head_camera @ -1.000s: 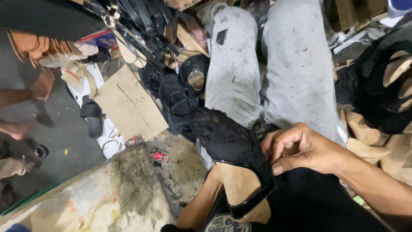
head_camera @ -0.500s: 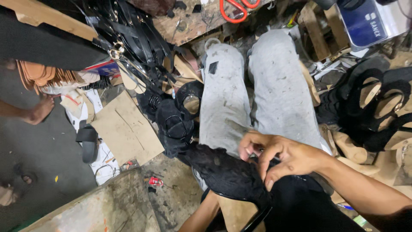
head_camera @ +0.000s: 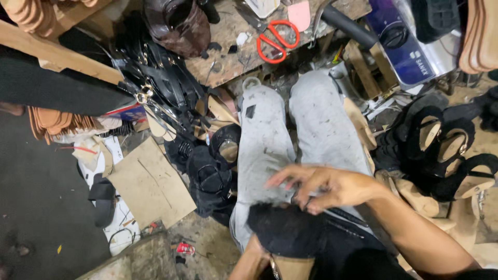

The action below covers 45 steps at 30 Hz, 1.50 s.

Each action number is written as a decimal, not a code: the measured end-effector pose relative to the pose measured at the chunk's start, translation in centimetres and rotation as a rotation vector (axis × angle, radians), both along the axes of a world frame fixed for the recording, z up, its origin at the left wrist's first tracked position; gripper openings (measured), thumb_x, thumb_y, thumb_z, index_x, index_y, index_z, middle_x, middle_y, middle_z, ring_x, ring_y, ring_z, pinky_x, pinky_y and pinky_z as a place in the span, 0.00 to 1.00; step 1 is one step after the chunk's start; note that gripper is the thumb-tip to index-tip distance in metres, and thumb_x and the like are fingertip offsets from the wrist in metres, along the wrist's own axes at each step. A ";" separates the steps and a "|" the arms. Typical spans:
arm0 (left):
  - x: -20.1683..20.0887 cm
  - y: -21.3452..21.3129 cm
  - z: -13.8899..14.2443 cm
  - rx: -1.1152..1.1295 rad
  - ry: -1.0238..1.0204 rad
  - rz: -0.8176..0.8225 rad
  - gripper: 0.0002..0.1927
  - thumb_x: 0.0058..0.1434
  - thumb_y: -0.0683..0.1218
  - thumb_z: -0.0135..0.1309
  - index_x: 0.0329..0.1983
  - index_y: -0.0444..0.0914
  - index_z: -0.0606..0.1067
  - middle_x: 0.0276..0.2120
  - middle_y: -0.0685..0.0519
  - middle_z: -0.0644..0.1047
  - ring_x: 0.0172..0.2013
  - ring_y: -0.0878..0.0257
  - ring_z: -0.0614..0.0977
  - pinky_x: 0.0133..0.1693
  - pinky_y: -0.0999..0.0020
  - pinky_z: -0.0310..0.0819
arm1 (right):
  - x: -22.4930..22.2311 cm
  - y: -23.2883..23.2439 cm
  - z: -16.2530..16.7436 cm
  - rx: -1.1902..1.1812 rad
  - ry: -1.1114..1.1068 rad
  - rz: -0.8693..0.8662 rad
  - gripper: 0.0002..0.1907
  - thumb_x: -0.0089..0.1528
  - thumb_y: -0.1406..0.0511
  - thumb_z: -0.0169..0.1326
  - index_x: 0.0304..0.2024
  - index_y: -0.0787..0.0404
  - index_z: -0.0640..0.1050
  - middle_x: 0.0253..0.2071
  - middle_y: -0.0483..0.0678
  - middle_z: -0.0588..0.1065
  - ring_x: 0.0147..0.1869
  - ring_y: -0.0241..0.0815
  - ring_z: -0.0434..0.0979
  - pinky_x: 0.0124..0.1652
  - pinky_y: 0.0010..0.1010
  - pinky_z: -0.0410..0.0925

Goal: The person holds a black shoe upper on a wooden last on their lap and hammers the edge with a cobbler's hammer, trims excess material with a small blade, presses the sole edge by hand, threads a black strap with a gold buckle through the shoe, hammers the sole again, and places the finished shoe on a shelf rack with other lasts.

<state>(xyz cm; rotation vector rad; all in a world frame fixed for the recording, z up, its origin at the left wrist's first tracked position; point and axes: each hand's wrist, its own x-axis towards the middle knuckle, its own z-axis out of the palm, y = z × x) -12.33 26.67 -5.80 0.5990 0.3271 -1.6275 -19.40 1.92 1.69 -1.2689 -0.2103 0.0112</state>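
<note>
A black shoe upper (head_camera: 290,228) on a tan sole (head_camera: 291,268) rests over my lap at the bottom of the view. My right hand (head_camera: 327,187) is blurred with motion. It lies on the upper's far edge, thumb and fingertips pinched on the black material and the other fingers spread. My left wrist (head_camera: 255,256) comes up from the lower edge and goes under the shoe. The left fingers are hidden beneath it, holding it from below. My legs in stained grey trousers (head_camera: 270,140) stretch away beyond the shoe.
Red scissors (head_camera: 277,39) lie on a scarred wooden bench (head_camera: 228,52) ahead. Black straps (head_camera: 166,88) and a cardboard sheet (head_camera: 150,184) are to the left. Several black sandals (head_camera: 441,150) pile up on the right. A stack of tan insoles (head_camera: 49,124) sits at far left.
The view has tilted up, bringing the bench and scissors in and dropping the shoe low. My right hand has slid from the shoe's right side to its far edge.
</note>
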 end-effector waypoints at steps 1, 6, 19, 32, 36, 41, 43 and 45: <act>0.8 -0.4 0.7 0.190 0.009 0.020 0.21 0.60 0.54 0.47 0.50 0.41 0.78 0.50 0.49 0.81 0.48 0.59 0.83 0.54 0.59 0.76 | -0.6 -0.8 0.6 -0.035 0.116 -0.123 0.13 0.61 0.67 0.55 0.46 0.59 0.85 0.67 0.59 0.71 0.67 0.50 0.75 0.53 0.37 0.76; 9.8 -5.4 6.4 -0.128 -1.355 0.220 0.12 0.58 0.45 0.59 0.45 0.39 0.76 0.53 0.49 0.79 0.52 0.56 0.80 0.54 0.57 0.72 | -3.5 -3.4 3.2 -0.096 -0.153 -1.524 0.05 0.68 0.72 0.56 0.46 0.59 0.76 0.46 0.43 0.74 0.43 0.32 0.74 0.47 0.24 0.70; 14.7 -14.3 7.7 -0.231 -2.520 0.043 0.14 0.60 0.48 0.61 0.46 0.40 0.74 0.54 0.50 0.79 0.57 0.53 0.76 0.60 0.48 0.61 | 7.4 -3.6 -0.3 -1.103 -0.213 -0.727 0.37 0.53 0.71 0.69 0.63 0.65 0.70 0.44 0.55 0.76 0.47 0.54 0.75 0.47 0.40 0.69; 16.6 -12.3 7.9 -0.231 -2.244 -0.071 0.37 0.53 0.41 0.67 0.65 0.39 0.65 0.55 0.51 0.79 0.59 0.53 0.76 0.59 0.58 0.63 | 7.8 -4.2 -0.5 -0.975 -0.125 -0.598 0.09 0.55 0.71 0.65 0.38 0.63 0.82 0.43 0.48 0.76 0.47 0.44 0.78 0.48 0.33 0.71; 16.8 -12.3 7.4 -0.228 -2.238 -0.061 0.37 0.52 0.42 0.67 0.64 0.39 0.65 0.55 0.52 0.79 0.60 0.53 0.76 0.59 0.58 0.62 | 7.3 -4.4 -0.5 -0.934 -0.085 -0.560 0.08 0.56 0.71 0.64 0.38 0.62 0.83 0.43 0.47 0.78 0.49 0.43 0.80 0.49 0.31 0.71; 16.9 -12.3 7.3 -0.225 -2.213 -0.074 0.37 0.52 0.42 0.67 0.65 0.39 0.66 0.55 0.51 0.79 0.60 0.54 0.76 0.59 0.58 0.62 | 7.0 -4.4 -0.5 -0.964 -0.120 -0.565 0.08 0.56 0.72 0.64 0.38 0.63 0.83 0.42 0.48 0.78 0.48 0.44 0.78 0.49 0.32 0.70; 16.8 -12.2 7.3 -0.216 -2.217 -0.073 0.37 0.52 0.43 0.67 0.65 0.39 0.66 0.55 0.52 0.79 0.60 0.54 0.76 0.59 0.58 0.62 | 7.0 -4.2 -0.5 -0.951 -0.109 -0.585 0.08 0.56 0.72 0.64 0.38 0.64 0.83 0.42 0.49 0.78 0.47 0.43 0.79 0.48 0.31 0.70; 16.7 -12.2 7.3 -0.202 -2.215 -0.072 0.36 0.53 0.43 0.68 0.65 0.39 0.67 0.55 0.52 0.78 0.59 0.55 0.76 0.58 0.58 0.62 | 7.2 -4.1 -0.6 -0.940 -0.081 -0.618 0.07 0.58 0.73 0.64 0.39 0.64 0.83 0.42 0.49 0.78 0.45 0.42 0.79 0.46 0.30 0.71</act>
